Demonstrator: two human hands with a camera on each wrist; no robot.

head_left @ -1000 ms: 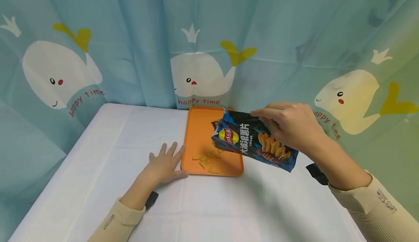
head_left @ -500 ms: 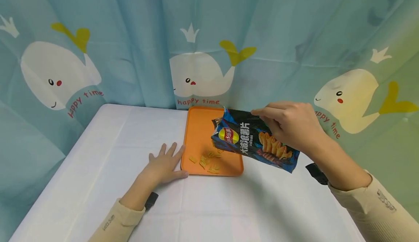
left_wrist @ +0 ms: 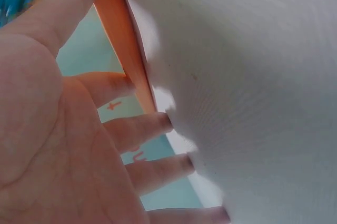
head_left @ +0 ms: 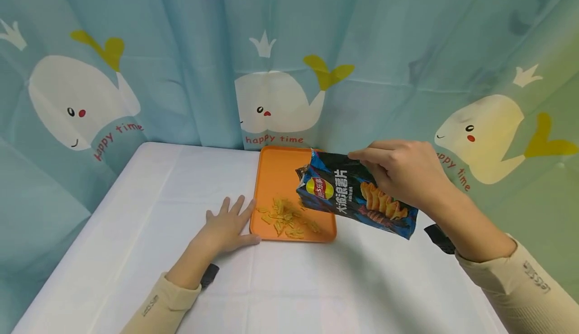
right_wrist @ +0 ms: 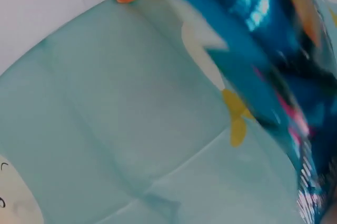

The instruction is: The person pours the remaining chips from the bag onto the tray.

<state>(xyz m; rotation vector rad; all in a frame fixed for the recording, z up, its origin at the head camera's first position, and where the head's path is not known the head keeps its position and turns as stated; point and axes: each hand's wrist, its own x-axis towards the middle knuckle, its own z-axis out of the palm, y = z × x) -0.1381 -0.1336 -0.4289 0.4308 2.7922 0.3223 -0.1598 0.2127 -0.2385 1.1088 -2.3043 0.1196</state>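
My right hand (head_left: pixel 400 173) pinches the upper edge of a dark blue bag of potato chips (head_left: pixel 357 193), tilted with its torn mouth to the left over an orange tray (head_left: pixel 276 173). In the right wrist view the shiny bag (right_wrist: pixel 253 39) is blurred at the upper right. A pile of wavy yellow chips (head_left: pixel 285 217) lies in the near part of the tray. My left hand (head_left: pixel 226 228) lies with fingers spread at the tray's near left corner. In the left wrist view, its thumb and index fingertip touch the tray's orange side (left_wrist: pixel 124 39).
A white cloth covers the table (head_left: pixel 190 183), with its far edge against a light blue curtain (head_left: pixel 194 73) printed with white whales. Each wrist carries a dark strap-on piece, and both sleeves are beige.
More chips have dropped from the bag, and the pile in the tray has grown clearly. The bag has shifted slightly to the right. My left hand stays in place.
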